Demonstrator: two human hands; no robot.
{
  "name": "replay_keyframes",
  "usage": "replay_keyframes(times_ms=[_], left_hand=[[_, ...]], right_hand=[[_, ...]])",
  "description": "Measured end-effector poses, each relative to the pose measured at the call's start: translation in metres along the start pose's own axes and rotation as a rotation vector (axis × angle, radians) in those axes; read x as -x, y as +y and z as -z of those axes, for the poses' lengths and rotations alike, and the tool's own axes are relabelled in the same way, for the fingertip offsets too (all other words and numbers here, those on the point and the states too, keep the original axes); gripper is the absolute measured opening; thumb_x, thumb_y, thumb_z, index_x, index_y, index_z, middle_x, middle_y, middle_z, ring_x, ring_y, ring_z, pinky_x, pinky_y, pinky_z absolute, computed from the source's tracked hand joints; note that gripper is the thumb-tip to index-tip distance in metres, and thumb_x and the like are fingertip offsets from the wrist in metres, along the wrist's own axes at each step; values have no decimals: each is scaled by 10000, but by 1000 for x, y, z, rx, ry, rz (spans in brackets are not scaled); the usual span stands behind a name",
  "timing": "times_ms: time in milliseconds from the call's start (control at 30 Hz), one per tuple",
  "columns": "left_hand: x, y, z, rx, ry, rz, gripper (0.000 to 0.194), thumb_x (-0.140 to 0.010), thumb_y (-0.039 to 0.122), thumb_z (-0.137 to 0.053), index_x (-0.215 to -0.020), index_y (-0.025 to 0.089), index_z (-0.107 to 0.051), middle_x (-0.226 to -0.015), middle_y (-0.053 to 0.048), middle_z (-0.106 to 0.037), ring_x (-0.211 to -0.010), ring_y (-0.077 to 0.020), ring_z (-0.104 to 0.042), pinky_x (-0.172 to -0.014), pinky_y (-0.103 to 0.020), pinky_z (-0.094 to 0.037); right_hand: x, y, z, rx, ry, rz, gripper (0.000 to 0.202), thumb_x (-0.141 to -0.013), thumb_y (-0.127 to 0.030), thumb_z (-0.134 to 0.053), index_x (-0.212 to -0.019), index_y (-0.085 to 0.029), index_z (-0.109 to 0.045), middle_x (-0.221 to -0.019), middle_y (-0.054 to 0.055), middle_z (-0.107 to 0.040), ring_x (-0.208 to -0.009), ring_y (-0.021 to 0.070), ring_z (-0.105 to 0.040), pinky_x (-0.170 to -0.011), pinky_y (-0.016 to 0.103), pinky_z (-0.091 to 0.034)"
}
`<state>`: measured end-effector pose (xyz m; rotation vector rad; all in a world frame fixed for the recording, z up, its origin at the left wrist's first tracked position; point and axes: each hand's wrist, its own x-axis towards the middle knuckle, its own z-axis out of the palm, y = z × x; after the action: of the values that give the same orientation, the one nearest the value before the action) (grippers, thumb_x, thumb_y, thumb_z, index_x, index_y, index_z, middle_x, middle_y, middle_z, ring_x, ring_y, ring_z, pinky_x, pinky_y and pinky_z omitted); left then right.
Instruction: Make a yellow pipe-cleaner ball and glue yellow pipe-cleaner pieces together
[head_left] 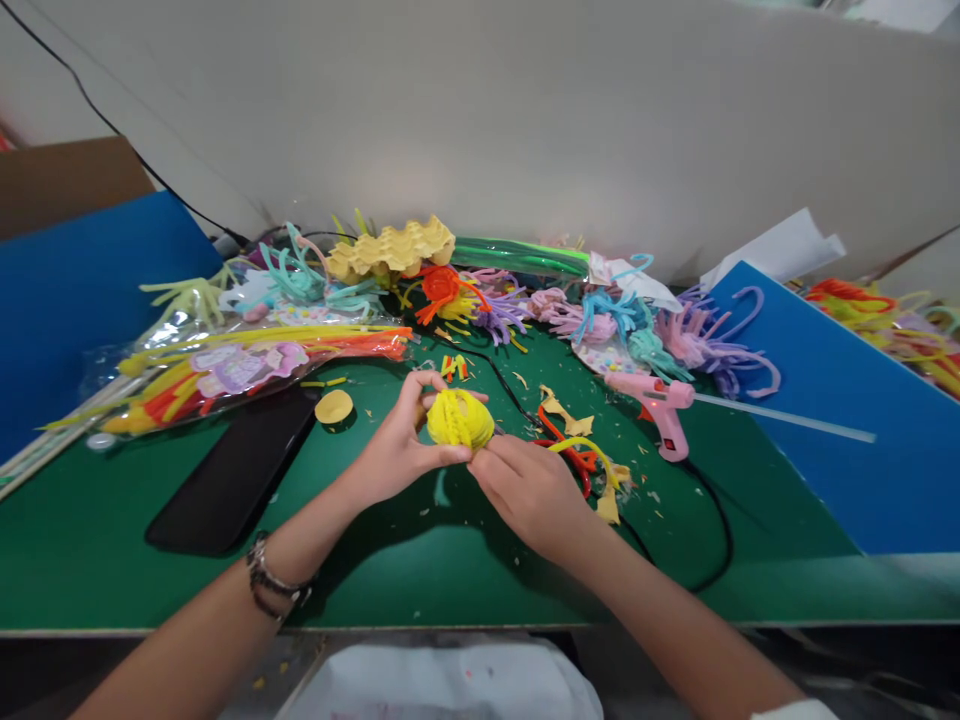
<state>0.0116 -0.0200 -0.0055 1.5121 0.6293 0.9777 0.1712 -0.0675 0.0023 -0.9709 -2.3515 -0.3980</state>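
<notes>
A rounded bundle of yellow pipe cleaners (459, 418) is held up above the green table. My left hand (405, 440) grips it from the left, fingers curled over the top and thumb along its lower side. At its lower right edge my right hand (525, 485) is closed, the fingertips pinching against the bundle; what exactly lies between them is hidden. Right of that hand lie red and yellow pipe cleaners (583, 452) among torn bits of tan card (566, 412). Short yellow and orange cuttings (454, 367) lie just behind the bundle.
A pink glue gun (660, 400) with a clear stick and black cord lies right. At left are a black phone (232, 480), a round tan disc (334, 406) and bagged pipe cleaners (247, 370). An egg carton piece (394, 247) sits behind. Blue panels (840, 420) flank both sides.
</notes>
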Motion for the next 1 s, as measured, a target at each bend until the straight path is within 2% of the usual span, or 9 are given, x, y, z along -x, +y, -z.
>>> replay_keyframes(times_ms=[167,267,433,600,667,733,833,900,1000], left_hand=[[1,0,-4,-5,35,61,585,-671,415,-619,-1044,242,-204,-996,-72,-577,-856,-196,-617,-771,-350,-478],[3,-2,-6,-190,77,61,594,-729,369,-543,-1182,214,-191,-1051,-92,-541,-895,-204,-587,-798,-360,-464],[6,-4,-11,-447,63,-19,505,-831,339,-366,-1278,168,-206,-1382,-126,-262,-1273,-246,-266,-1028,-390,-268],[7,-3,-13,-388,59,41,597,-819,351,-366,-1329,158,-122,-1446,-98,-129,-1332,-217,-102,-1083,-366,-151],[7,-3,-13,-333,77,82,621,-792,356,-408,-1328,178,-149,-1435,-84,-170,-1324,-225,-137,-1077,-368,-174],[6,-3,-15,-233,120,151,610,-773,334,-437,-1318,208,-194,-1359,-78,-327,-1270,-230,-279,-1042,-382,-256],[3,0,-19,81,218,291,549,-784,301,-416,-1299,220,-241,-1033,-50,-575,-975,-201,-552,-878,-378,-423],[-1,4,-23,340,317,359,496,-799,264,-396,-1276,196,-277,-852,-20,-608,-789,-164,-605,-771,-323,-467],[-6,11,-24,607,428,426,383,-812,182,-372,-1195,174,-376,-725,1,-612,-670,-130,-608,-646,-239,-470]], right_hand=[[-3,-2,0,62,36,22,328,-871,-119,-302,-634,-179,-520,-552,-2,-468,-531,115,-406,-483,252,-246],[-4,-2,0,88,33,22,339,-879,-125,-289,-646,-180,-530,-553,1,-470,-535,119,-403,-481,250,-246],[-6,1,-1,73,37,20,381,-899,-149,-259,-624,-177,-521,-556,4,-476,-541,117,-404,-501,236,-279],[-6,0,1,79,22,44,370,-895,-144,-255,-649,-179,-530,-550,-1,-473,-527,117,-404,-487,235,-283],[-6,-1,1,74,12,66,362,-890,-136,-259,-655,-178,-531,-552,0,-482,-526,119,-418,-483,239,-293],[-5,-2,1,69,4,82,323,-880,-128,-284,-688,-171,-540,-573,3,-513,-542,122,-452,-487,243,-316],[-4,-3,0,106,9,83,190,-857,-129,-369,-861,-131,-558,-637,16,-575,-587,127,-516,-500,245,-362],[-3,-4,0,128,32,60,183,-849,-150,-407,-965,-96,-537,-681,37,-609,-624,133,-556,-509,242,-396],[-2,-4,-2,92,70,-23,212,-856,-211,-411,-994,-95,-521,-758,71,-645,-696,151,-600,-554,243,-453]])
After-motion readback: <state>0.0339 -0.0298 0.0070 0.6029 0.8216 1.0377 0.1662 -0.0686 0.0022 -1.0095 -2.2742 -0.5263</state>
